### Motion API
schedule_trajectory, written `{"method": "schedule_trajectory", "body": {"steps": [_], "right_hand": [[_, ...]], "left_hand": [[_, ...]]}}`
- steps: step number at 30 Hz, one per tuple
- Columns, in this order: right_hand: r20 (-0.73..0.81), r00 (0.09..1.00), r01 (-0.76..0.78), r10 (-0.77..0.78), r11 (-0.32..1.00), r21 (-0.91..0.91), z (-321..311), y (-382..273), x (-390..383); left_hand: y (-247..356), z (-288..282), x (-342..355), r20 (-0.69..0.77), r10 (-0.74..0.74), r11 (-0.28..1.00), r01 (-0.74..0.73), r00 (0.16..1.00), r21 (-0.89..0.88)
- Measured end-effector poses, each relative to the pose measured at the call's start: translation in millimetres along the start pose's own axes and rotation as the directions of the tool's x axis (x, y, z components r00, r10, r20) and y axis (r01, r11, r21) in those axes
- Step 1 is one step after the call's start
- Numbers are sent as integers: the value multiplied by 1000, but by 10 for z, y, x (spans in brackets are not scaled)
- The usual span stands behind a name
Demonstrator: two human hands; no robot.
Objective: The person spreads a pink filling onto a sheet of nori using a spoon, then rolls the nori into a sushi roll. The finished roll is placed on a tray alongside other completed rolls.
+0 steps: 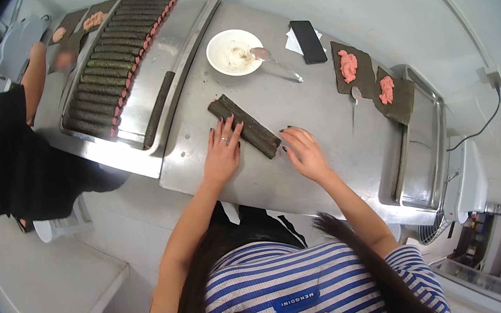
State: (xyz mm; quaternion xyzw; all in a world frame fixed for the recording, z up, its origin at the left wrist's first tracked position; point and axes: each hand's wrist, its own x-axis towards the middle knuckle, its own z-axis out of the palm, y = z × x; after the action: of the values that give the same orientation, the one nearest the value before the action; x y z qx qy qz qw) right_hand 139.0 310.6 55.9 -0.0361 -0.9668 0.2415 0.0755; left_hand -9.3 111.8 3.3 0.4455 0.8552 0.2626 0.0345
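A dark seaweed roll (245,125) with pink filling at its ends lies diagonally on the steel table. My left hand (222,151) rests its spread fingertips on the roll's left side, around its middle. My right hand (304,152) is beside the roll's lower right end, fingers apart and slightly bent. Behind the roll stand a white bowl (225,64) of pale contents and a metal spoon (281,67). To the right, two seaweed sheets (400,106) carry pink paste (348,66), with another spoon (355,103) nearby.
A large tray (164,63) at left holds several rolls (120,47). A phone (308,41) lies on paper at the back. A second tray (425,170) stands at right. A co-worker in black (6,152) reaches toward more sheets (69,25) at far left. A white wall borders the table.
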Motion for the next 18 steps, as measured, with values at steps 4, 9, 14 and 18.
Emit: {"method": "schedule_trajectory", "body": {"steps": [4, 9, 14, 18], "right_hand": [[-151, 978, -132, 141, 989, 64, 406, -417, 494], [-180, 957, -236, 226, 971, -35, 790, -640, 732], [-214, 926, -332, 310, 940, -74, 874, -740, 791], [-245, 911, -369, 331, 920, -132, 956, -757, 790]], "left_hand": [[-100, -22, 13, -31, 20, 975, -26, 999, -223], [-406, -344, 206, 25, 213, 975, -211, 977, -74], [-685, -515, 665, 174, 417, 907, -421, 892, -12], [-725, -523, 915, 335, 510, 836, -548, 792, 24]]}}
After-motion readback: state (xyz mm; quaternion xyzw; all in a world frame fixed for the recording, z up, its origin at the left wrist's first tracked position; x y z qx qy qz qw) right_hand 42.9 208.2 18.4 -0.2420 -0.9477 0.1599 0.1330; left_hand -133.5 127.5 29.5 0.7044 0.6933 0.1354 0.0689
